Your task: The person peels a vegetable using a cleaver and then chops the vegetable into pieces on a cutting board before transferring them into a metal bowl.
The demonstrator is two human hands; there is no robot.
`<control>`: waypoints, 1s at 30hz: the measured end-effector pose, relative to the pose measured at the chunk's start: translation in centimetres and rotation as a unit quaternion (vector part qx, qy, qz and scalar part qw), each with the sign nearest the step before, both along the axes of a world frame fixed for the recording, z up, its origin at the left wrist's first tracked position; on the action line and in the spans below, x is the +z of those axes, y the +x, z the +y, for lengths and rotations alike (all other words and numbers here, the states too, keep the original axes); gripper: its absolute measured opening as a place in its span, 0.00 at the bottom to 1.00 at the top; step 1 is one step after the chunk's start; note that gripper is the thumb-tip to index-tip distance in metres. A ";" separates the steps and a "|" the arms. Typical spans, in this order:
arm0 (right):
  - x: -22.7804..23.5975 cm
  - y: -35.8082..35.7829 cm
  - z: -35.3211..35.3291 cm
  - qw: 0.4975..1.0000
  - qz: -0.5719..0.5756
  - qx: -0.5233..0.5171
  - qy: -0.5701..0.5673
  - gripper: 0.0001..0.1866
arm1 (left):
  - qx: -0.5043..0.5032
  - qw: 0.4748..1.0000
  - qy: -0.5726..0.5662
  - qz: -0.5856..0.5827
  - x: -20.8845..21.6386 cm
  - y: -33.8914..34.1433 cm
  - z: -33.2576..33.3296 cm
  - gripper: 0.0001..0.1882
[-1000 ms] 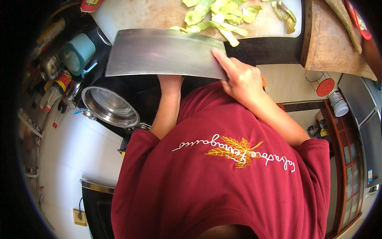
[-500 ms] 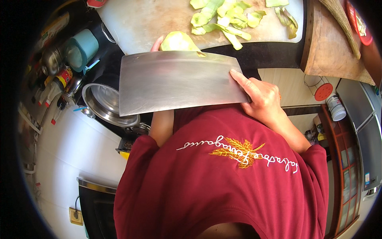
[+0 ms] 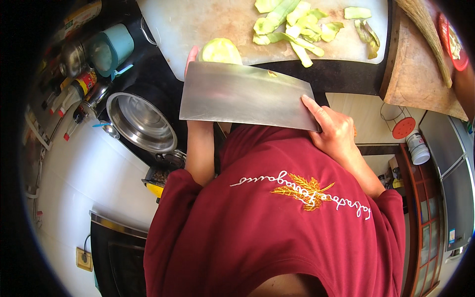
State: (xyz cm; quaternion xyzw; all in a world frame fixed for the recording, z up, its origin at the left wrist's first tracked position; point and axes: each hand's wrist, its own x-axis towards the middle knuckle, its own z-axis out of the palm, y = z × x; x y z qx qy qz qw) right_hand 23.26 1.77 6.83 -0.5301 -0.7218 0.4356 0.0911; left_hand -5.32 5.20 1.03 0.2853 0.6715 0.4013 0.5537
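My right hand (image 3: 334, 126) grips a broad cleaver (image 3: 247, 96), its index finger lying along the blade. The blade spans the space in front of my shirt, its upper edge against a peeled pale-green vegetable (image 3: 221, 51). My left hand (image 3: 191, 58) is mostly hidden behind the blade; a finger shows at the vegetable's left side, and the hand appears closed around it. A small scrap of peel (image 3: 272, 73) clings to the blade. Several green peelings (image 3: 297, 24) lie on the white cutting board (image 3: 213, 22) beyond.
At left, a steel pan (image 3: 141, 121) sits on the dark counter, with a blue-lidded container (image 3: 118, 47) and several bottles behind it. A wooden board (image 3: 420, 81) stands at right, bearing a dried stalk (image 3: 430, 39) and a red basket (image 3: 457, 47).
The cleaver has shifted right and turned, its left end rising and its right end dropping. My left hand and the vegetable stay together behind it. The whole view has shifted slightly.
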 end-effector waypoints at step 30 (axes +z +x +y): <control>0.4 -1.1 0.2 0.990 -0.012 -0.072 -0.121 0.35 | 0.015 0.995 -0.037 0.097 0.4 -0.6 2.8 0.44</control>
